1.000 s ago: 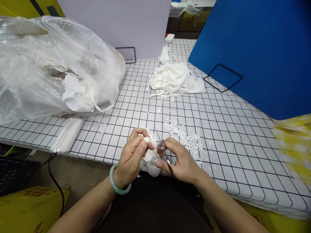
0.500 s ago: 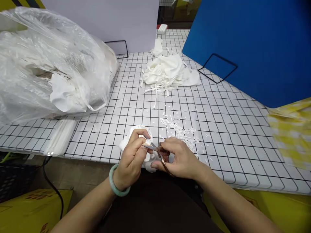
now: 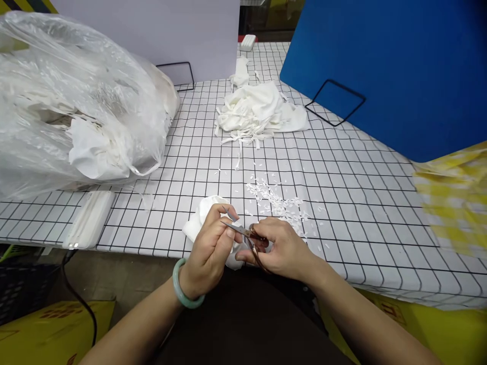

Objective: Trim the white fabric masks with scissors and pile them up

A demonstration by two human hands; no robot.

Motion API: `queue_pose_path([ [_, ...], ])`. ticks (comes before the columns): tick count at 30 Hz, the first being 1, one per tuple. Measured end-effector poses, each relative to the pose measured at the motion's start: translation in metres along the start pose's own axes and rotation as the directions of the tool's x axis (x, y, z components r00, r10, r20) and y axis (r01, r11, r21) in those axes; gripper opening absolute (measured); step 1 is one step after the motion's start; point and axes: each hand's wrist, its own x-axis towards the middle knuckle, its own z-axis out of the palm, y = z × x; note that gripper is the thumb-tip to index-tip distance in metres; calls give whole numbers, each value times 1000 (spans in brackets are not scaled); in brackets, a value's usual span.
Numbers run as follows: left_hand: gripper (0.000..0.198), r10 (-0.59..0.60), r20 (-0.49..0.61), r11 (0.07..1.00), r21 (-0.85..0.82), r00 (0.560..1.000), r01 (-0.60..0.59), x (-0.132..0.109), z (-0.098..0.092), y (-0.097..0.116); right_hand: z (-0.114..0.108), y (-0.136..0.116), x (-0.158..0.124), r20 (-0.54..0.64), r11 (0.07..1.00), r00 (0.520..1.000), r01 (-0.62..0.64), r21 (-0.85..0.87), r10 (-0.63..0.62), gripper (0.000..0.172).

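Note:
At the near edge of the grid-patterned table [image 3: 342, 203], my left hand [image 3: 209, 251] pinches a small white fabric piece [image 3: 200, 220], thumb and fingers closed on it. A green bangle sits on that wrist. My right hand [image 3: 283, 248] grips small scissors [image 3: 247, 235] with brownish handles. Their open blades point left at the fabric between my left fingers. Tiny white clippings [image 3: 277, 203] lie scattered just beyond my right hand.
A big clear plastic bag [image 3: 76, 101] stuffed with white fabric fills the left side. A heap of white fabric pieces [image 3: 258, 111] lies at the back. A blue board [image 3: 391, 66] leans at right, a white board behind. A white case [image 3: 89, 220] rests near the left edge.
The scissors swung from upright to pointing left at the fabric, blades now open at my left fingertips. My head view shifted slightly right and down.

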Motion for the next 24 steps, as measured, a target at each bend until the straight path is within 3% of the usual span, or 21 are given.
queue_pose_path([
  [4,31,-9,77,1000,22,997,7,9,8,-2,-3,9,-14,-48,996,996,-83,-37,81,57],
  [8,28,-28,186,999,19,982,25,21,23,-8,-3,21,-34,-82,971,968,-236,36,238,59],
  [14,30,-25,276,998,56,961,10,33,44,-14,3,37,-55,-52,844,860,-486,226,508,58],
  [18,29,-17,240,981,194,971,-31,28,19,-12,-10,39,-59,-118,798,801,-546,255,587,46],
  [20,23,-1,103,921,387,995,-39,18,-6,-15,-15,35,-55,-154,835,827,-508,210,541,44],
  [22,15,-5,-71,816,577,997,45,2,-30,-22,-10,28,-45,-120,870,867,-462,175,484,50],
  [24,37,-80,-134,758,636,988,148,-18,-45,-31,9,18,-33,-59,898,904,-410,161,424,49],
])
